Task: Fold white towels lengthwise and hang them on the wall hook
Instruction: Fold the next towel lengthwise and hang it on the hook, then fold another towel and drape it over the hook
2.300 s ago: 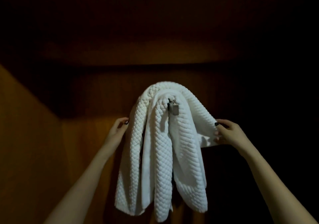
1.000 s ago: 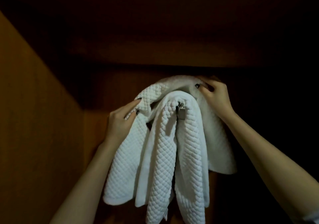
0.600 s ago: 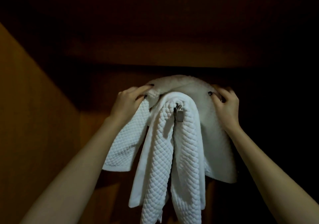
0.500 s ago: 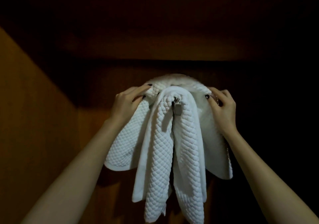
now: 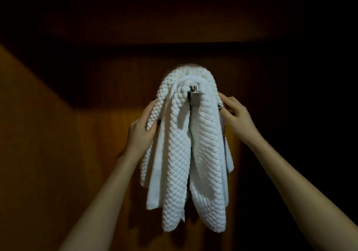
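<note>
White diamond-quilted towels hang over the square brushed-metal wall hook, dead centre, with the hook's two knobs poking out at the bundle's twelve o'clock. The left hand at nine o'clock grips the outer fold, thumb in front. The right hand at three o'clock pinches the opposite edge. There's a small tag at six o'clock, too small to read. Behind is a dim orange-brown wood-panelled wall, with darkness to the right.
</note>
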Action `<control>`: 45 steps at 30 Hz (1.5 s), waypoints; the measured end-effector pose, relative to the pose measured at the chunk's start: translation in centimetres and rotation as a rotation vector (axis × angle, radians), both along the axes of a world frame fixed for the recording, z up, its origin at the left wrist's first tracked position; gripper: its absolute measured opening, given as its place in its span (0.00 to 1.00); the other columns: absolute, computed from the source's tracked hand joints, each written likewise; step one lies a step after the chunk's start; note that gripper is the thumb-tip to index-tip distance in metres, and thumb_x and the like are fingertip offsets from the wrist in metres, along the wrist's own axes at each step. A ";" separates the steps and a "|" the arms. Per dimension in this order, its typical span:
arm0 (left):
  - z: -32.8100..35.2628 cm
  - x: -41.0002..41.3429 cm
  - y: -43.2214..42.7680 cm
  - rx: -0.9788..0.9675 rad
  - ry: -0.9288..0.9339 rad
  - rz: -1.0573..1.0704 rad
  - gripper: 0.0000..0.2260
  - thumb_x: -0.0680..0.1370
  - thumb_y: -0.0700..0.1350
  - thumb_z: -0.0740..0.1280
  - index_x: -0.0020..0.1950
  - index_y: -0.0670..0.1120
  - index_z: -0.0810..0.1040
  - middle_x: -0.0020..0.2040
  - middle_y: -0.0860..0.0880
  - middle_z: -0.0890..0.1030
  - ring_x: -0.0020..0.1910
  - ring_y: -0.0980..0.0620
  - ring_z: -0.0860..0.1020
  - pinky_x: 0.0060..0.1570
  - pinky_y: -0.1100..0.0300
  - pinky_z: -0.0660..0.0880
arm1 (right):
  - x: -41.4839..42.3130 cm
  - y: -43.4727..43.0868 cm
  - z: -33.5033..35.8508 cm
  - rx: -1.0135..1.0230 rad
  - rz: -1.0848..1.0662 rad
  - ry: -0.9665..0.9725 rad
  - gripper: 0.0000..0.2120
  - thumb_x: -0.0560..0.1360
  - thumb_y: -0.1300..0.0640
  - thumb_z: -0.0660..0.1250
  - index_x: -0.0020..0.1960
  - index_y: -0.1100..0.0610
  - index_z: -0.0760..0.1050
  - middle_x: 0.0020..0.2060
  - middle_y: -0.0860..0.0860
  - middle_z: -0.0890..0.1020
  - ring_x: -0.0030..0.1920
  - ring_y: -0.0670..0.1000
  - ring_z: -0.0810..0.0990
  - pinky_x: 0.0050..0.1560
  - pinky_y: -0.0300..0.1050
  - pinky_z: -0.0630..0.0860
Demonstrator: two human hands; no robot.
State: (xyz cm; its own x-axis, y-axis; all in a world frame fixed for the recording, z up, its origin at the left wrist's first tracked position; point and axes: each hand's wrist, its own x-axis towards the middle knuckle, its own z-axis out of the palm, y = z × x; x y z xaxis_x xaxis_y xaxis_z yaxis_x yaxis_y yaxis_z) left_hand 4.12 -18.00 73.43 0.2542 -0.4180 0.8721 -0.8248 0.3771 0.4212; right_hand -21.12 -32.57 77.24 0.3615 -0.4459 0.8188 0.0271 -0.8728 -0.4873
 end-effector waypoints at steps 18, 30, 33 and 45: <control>-7.7 -2.5 5.4 0.092 0.256 -0.179 0.19 0.81 0.43 0.61 0.66 0.65 0.68 0.62 0.69 0.72 0.62 0.68 0.72 0.55 0.77 0.69 | -3.8 5.9 -10.1 0.230 -0.324 -0.038 0.21 0.80 0.57 0.61 0.73 0.48 0.68 0.62 0.45 0.75 0.61 0.43 0.74 0.62 0.38 0.69; -21.2 -10.6 13.4 0.611 -0.037 0.031 0.24 0.79 0.38 0.61 0.75 0.48 0.63 0.76 0.48 0.62 0.74 0.49 0.60 0.70 0.59 0.55 | -5.9 18.5 -25.2 0.508 -0.411 0.379 0.26 0.80 0.57 0.61 0.77 0.50 0.60 0.72 0.58 0.65 0.71 0.57 0.66 0.70 0.50 0.66; -23.5 -13.6 17.3 0.768 -0.105 0.031 0.23 0.81 0.41 0.59 0.75 0.52 0.63 0.77 0.51 0.59 0.76 0.51 0.54 0.72 0.56 0.53 | -7.3 23.1 -28.7 0.513 -0.343 0.492 0.27 0.81 0.55 0.61 0.77 0.47 0.58 0.73 0.57 0.63 0.72 0.57 0.63 0.71 0.54 0.66; -34.7 -27.7 39.4 0.948 0.073 0.152 0.23 0.82 0.41 0.59 0.75 0.56 0.61 0.77 0.53 0.58 0.76 0.53 0.50 0.72 0.49 0.53 | -19.5 41.6 -39.9 0.430 -0.010 0.833 0.27 0.81 0.55 0.60 0.78 0.47 0.57 0.75 0.56 0.61 0.74 0.57 0.60 0.74 0.53 0.61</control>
